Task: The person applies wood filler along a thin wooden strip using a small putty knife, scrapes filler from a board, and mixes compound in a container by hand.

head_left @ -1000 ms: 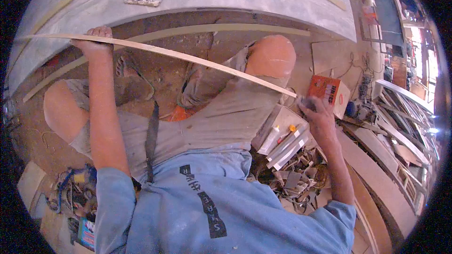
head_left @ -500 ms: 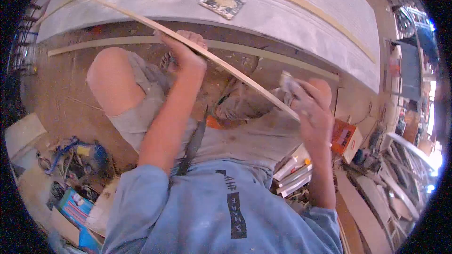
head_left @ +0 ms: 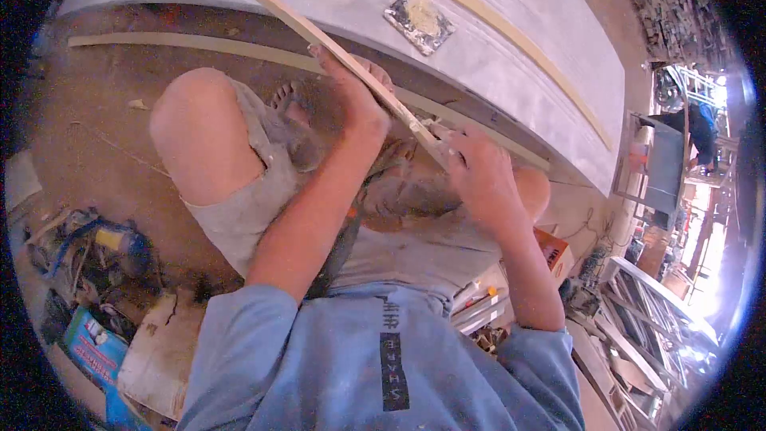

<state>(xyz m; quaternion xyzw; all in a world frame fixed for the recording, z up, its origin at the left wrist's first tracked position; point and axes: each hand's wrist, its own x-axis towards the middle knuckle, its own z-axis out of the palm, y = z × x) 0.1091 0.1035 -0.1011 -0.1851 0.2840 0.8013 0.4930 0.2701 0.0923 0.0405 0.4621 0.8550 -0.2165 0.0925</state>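
A long thin wooden strip [head_left: 287, 16] runs diagonally from the top left down to the middle of the view. My left hand [head_left: 357, 92] is wrapped round it partway along. Close to the strip's lower end is my right hand [head_left: 479, 168], its fingers closed on a small pale object [head_left: 435, 129] that lies against the strip; what it is cannot be made out. Beyond my hands, a dark square board with a pale paste on it [head_left: 420, 22] rests on the large whitish panel [head_left: 558, 40].
Another wooden strip [head_left: 191, 41] lies on the floor beyond my knees. A red box [head_left: 552, 249] and pale bars [head_left: 479, 311] are at my right. Tools with a blue cord [head_left: 112, 239] and a blue package [head_left: 94, 351] lie at left. Metal frames [head_left: 650, 303] stand far right.
My left hand has shifted its hold towards the strip's near end, and the strip is now steeper. My right hand has moved in to the strip with the small object. The view has turned.
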